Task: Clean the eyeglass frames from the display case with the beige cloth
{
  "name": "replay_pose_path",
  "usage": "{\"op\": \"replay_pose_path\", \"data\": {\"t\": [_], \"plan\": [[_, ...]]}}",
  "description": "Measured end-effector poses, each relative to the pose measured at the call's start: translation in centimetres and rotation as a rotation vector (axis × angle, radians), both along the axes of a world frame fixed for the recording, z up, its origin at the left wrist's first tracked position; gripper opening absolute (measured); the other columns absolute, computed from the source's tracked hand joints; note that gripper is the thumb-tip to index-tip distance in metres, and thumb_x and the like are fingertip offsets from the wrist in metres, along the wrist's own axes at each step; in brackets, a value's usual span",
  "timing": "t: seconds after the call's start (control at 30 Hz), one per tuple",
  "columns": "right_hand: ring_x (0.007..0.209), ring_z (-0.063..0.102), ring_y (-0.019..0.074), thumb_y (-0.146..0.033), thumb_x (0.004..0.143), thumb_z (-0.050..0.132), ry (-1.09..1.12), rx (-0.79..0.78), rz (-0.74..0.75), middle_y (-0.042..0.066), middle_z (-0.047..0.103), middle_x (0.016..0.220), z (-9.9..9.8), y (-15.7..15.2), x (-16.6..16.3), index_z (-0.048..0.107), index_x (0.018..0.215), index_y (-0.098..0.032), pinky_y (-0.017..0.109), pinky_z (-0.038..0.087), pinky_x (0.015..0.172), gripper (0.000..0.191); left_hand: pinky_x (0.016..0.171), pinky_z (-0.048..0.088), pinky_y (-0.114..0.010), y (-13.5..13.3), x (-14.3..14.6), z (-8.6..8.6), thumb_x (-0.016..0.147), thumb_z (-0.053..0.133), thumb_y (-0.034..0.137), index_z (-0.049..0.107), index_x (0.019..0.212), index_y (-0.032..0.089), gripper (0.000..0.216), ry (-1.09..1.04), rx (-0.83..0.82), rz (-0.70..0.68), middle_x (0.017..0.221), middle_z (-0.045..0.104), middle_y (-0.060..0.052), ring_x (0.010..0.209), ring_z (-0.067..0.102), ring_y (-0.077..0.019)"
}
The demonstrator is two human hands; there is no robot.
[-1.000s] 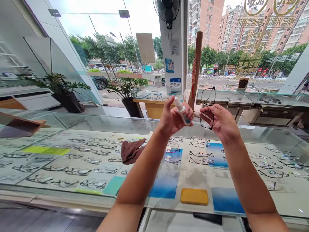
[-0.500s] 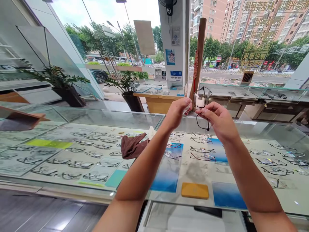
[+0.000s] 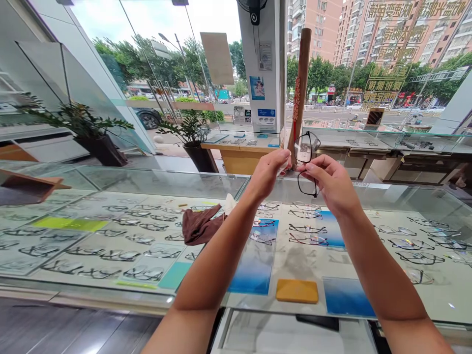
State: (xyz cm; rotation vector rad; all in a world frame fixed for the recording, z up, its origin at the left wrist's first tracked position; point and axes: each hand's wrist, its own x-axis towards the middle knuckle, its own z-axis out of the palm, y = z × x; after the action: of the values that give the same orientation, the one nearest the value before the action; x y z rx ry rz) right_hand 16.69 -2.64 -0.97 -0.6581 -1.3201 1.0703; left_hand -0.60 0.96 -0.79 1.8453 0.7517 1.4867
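Raised over the glass counter, my right hand [image 3: 334,184] pinches a pair of black-framed eyeglasses [image 3: 303,149] near the bridge. The frame is turned on end, one lens above the other. Close to its left side is my left hand [image 3: 271,171], fingers closed, with a small whitish piece partly showing at the fingertips; I cannot make out what it is. A crumpled brown cloth [image 3: 201,225] lies on the counter beside my left forearm, with a bit of white material behind it.
Under the glass of the display counter [image 3: 258,307] are several rows of eyeglasses. A yellow case [image 3: 297,291] lies near the front edge between my forearms. To the far left is a brown stand [image 3: 29,186]. Beyond the counter are potted plants [image 3: 193,147] and a tall wooden post [image 3: 302,83].
The view has shifted slightly, so most things appear a little further left. My hands keep nearly the same pose, and the eyeglasses remain in my right hand.
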Motion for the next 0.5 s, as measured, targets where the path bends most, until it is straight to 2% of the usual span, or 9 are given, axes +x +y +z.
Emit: {"op": "replay_pose_path", "data": {"t": [0.13,0.27,0.5], "plan": [[0.078,0.067,0.0118,-0.036,0.073,0.086,0.154,-0.047,-0.046,-0.002,0.077,0.085,0.1,0.6,0.3,0.066,0.076,-0.024,0.032,0.057,0.087,0.023,0.067,0.037,-0.032,-0.2,0.1,-0.1,0.089,0.046,0.061,0.053,0.066,0.021,0.047,0.138,-0.027,-0.018,0.067,0.049,-0.001,0.066,0.045,-0.0151],[0.076,0.067,0.0102,-0.035,0.071,0.088,0.196,-0.057,-0.059,-0.003,0.076,0.083,0.0,0.8,0.2,0.066,0.075,-0.023,0.029,0.057,0.084,0.025,0.066,0.032,-0.031,-0.7,0.9,-0.7,0.087,0.052,0.061,0.051,0.068,0.02,0.046,0.288,-0.035,-0.024,0.068,0.046,0.001,0.069,0.042,-0.015],[0.078,0.068,0.0101,-0.035,0.07,0.089,0.205,-0.05,-0.073,-0.003,0.076,0.081,0.0,0.8,0.2,0.066,0.074,-0.023,0.028,0.058,0.085,0.027,0.07,0.031,-0.031,0.0,0.8,-1.2,0.087,0.049,0.06,0.049,0.068,0.02,0.045,0.273,-0.018,-0.015,0.069,0.045,0.002,0.071,0.041,-0.0148]]}}
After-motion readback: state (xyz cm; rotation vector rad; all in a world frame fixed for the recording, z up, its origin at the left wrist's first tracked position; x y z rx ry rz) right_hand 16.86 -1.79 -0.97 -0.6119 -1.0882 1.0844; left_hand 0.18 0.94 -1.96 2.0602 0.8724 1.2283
